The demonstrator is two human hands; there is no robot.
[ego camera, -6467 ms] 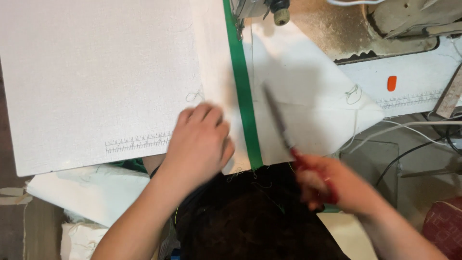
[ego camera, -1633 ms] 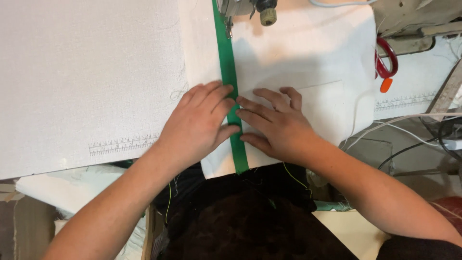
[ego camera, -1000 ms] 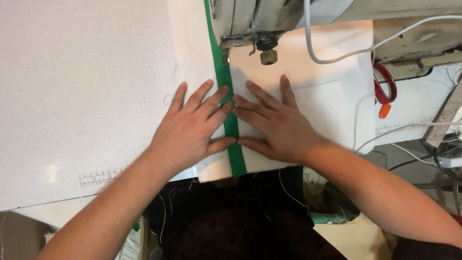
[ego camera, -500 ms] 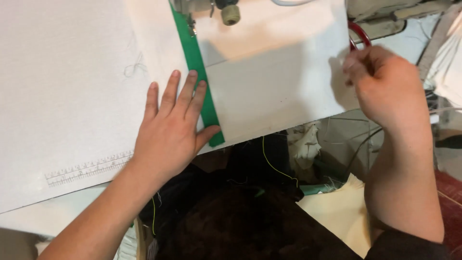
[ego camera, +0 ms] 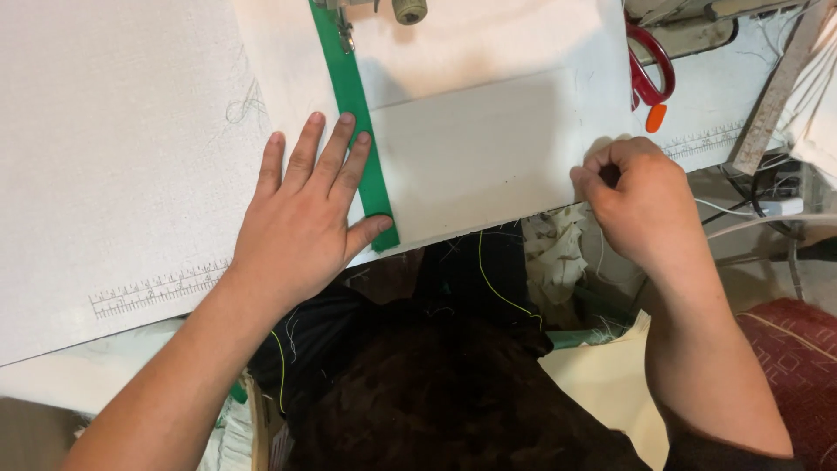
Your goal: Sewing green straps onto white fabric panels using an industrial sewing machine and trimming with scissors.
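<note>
Shifted since half a second ago: right hand (ego camera: 643,202) dropped from beside the red scissors (ego camera: 649,70) down to the right-hand edge of the white fabric piece (ego camera: 488,144), now curled there with fingers bunched together, seemingly pinching that edge, though the fingertips are hidden under the knuckles. Left hand (ego camera: 301,222) unmoved, flat as before.

Nearest: dark clothing over the lap, loose yellow-green threads (ego camera: 493,275) trailing across it, a cream scrap of cloth (ego camera: 610,384) lower right.

Next out: left hand palm-down on the work surface (ego camera: 113,148), fingers spread and straight, the two innermost fingertips lying along the green strip (ego camera: 353,131), thumb touching its lower end. Printed ruler markings (ego camera: 157,288) on the surface just left of the wrist.

Middle: white fabric piece lying flat between the two hands, its left edge under the green strip.

Farthest: sewing machine needle and foot (ego camera: 344,26) sitting on the top of the green strip; red scissors resting at upper right, apart from both hands.

Judged from this: cutting tool set aside, cloth now held at both sides, likely being squared up under the foot.
</note>
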